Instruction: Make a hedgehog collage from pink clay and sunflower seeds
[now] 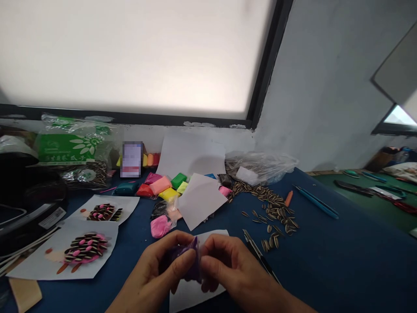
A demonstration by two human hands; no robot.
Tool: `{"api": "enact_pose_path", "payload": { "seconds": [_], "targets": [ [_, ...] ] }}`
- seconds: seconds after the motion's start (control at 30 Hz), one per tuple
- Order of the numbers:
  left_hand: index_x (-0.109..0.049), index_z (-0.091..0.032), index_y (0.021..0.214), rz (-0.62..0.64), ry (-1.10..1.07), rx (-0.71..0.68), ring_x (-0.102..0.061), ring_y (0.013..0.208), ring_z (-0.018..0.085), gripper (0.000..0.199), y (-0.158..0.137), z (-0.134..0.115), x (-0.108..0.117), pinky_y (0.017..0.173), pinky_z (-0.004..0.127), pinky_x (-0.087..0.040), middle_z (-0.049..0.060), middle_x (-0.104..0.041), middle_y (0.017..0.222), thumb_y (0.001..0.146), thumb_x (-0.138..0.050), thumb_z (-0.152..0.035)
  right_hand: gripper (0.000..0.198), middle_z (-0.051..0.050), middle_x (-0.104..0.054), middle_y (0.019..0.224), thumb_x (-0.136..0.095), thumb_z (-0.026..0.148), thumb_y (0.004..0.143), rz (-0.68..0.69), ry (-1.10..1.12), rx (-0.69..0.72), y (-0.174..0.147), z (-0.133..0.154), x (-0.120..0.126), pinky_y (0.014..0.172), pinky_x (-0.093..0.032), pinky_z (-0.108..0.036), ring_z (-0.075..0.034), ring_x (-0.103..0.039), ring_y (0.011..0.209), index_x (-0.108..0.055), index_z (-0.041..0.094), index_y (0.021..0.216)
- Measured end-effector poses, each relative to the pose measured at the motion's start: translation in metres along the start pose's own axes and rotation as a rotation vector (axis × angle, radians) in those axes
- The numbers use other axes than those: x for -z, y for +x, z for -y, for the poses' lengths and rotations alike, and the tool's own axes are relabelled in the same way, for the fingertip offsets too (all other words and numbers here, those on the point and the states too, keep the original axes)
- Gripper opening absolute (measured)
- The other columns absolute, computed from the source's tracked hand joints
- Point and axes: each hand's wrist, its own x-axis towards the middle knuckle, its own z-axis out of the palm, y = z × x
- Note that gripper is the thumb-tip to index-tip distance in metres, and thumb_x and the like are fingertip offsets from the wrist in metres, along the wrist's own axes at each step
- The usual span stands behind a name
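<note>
Pinches a purple packet (193, 272) snugly in left hand (164, 267) and right hand (230, 264) over white paper (190, 299) — apparently opening it — and likely calls next for a steady pull.

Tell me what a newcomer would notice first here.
Likely the purple packet held between the left hand and right hand, front and centre. Then the two seed-covered hedgehog pictures on the left, and the sunflower seeds strewn right of the bright clay packets.

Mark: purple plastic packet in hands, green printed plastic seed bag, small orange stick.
Purple plastic packet (193, 274): head view, lower exposed part.
Green printed plastic seed bag (63, 145): head view, green front panel.
Small orange stick (288, 199): head view, its middle.
</note>
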Motion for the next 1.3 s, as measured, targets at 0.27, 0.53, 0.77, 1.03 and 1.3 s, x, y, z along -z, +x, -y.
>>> {"api": "enact_pose_path", "payload": {
  "seconds": [0.27, 0.53, 0.77, 1.03, 1.3],
  "targets": [
    [-0.071, -0.026, 0.115, 0.023, -0.074, -0.035, -0.066, 0.068, 0.018, 0.041, 0.002, 0.005, 0.008, 0.06, 0.024, -0.054, -0.002, -0.072, 0.086, 0.088, -0.08, -0.056, 0.043, -0.001, -0.061, 0.076, -0.053, 0.058, 0.1, -0.074, -0.195, 0.096, -0.002, -0.002, 0.002, 0.072, -0.049, -0.03, -0.015, -0.058, 0.072, -0.056, 0.019, 0.083],
    [-0.073, -0.024, 0.104, 0.068, 0.004, -0.076, -0.062, 0.073, 0.017, 0.031, 0.002, -0.001, 0.012, 0.063, 0.022, -0.052, -0.001, -0.069, 0.086, 0.096, -0.072, -0.053, 0.041, 0.0, -0.061, 0.077, -0.07, 0.057, 0.091, -0.056, -0.025, 0.088, 0.0, -0.003, 0.001, 0.07, -0.049, -0.027, -0.013, -0.058, 0.07, -0.065, 0.016, 0.095],
    [-0.073, -0.025, 0.109, 0.016, -0.001, -0.079, -0.071, 0.088, 0.023, 0.025, 0.002, 0.008, 0.008, 0.076, 0.027, -0.057, 0.001, -0.077, 0.096, 0.093, -0.075, -0.044, 0.028, -0.001, -0.06, 0.072, -0.068, 0.041, 0.091, -0.163, -0.151, 0.149, -0.002, 0.0, 0.002, 0.066, -0.046, -0.029, -0.016, -0.056, 0.068, -0.061, 0.016, 0.079],
    [-0.072, -0.035, 0.109, -0.313, 0.384, -0.334, -0.063, 0.121, 0.029, 0.023, -0.004, 0.003, 0.008, 0.098, 0.032, -0.053, 0.0, -0.071, 0.121, 0.091, -0.076, -0.047, 0.025, 0.002, -0.054, 0.068, -0.062, 0.036, 0.092, -0.303, -0.368, 0.296, -0.006, 0.004, 0.005, 0.055, -0.039, -0.026, -0.014, -0.05, 0.06, -0.054, 0.021, 0.075],
    [-0.07, -0.025, 0.087, -0.042, 0.239, -0.234, -0.067, 0.079, 0.022, 0.025, -0.006, -0.01, -0.013, 0.073, 0.025, -0.055, -0.001, -0.068, 0.082, 0.098, -0.064, -0.047, 0.024, 0.003, -0.053, 0.067, -0.063, 0.023, 0.088, -0.243, -0.579, 0.506, -0.007, -0.006, -0.004, 0.055, -0.035, -0.025, -0.012, -0.049, 0.059, -0.05, 0.021, 0.068]
  ]
}}
